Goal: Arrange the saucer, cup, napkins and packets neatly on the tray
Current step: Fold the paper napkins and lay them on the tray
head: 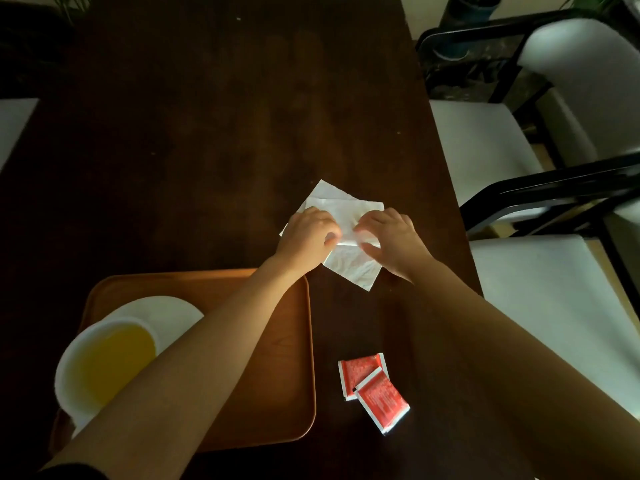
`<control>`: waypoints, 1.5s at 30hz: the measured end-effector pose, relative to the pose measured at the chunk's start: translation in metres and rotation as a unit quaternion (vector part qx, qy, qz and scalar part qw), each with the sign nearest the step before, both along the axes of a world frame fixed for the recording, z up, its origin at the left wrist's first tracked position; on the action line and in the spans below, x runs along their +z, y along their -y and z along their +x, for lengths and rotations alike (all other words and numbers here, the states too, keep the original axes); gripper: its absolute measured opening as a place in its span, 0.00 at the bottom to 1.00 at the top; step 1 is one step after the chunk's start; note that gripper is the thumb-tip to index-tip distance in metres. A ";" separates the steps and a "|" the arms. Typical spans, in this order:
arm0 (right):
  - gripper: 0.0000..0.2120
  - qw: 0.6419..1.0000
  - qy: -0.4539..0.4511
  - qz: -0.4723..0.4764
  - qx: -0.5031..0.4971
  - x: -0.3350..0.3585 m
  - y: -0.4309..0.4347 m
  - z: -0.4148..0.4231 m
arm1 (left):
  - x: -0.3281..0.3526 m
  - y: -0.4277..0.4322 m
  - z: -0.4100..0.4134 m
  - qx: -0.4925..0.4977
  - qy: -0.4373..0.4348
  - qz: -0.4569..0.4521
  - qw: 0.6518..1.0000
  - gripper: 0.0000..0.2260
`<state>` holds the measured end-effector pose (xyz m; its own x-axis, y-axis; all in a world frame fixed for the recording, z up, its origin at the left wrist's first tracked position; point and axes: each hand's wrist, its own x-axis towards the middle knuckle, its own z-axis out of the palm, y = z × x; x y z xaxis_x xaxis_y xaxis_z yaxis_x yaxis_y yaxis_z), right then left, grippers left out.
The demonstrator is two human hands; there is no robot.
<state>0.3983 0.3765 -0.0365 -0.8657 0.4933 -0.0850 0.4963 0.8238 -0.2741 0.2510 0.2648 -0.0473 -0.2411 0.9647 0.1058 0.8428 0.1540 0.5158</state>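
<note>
View: a single head-worn camera; there is no second view to share ground with.
Position: above the near edge of a dark table, over the person's own forearms.
Direction: forward and steeply down, along the table's length toward its far end.
Closeness: near; the left hand and right hand sit about mid-frame, arms filling the near corners.
Lens: wide, bending straight edges at the borders.
Left near: tray.
Right edge: white-cushioned chairs beside the table.
</note>
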 end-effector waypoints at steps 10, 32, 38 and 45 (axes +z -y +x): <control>0.13 1.000 -0.013 0.003 -0.027 0.007 0.005 -0.009 | 0.007 -0.002 -0.001 0.030 0.025 -0.012 0.999 0.07; 0.04 0.929 -0.107 -0.338 -0.103 0.069 0.031 -0.039 | 0.032 0.103 0.021 0.340 0.416 0.026 0.843 0.14; 0.07 0.939 -0.066 -0.317 -0.119 0.044 0.072 -0.049 | 0.029 0.149 0.047 0.398 0.347 -0.019 0.849 0.17; 0.10 0.973 -0.012 -0.212 -0.092 0.020 0.110 -0.049 | 0.023 0.182 0.068 0.349 0.138 -0.076 0.924 0.20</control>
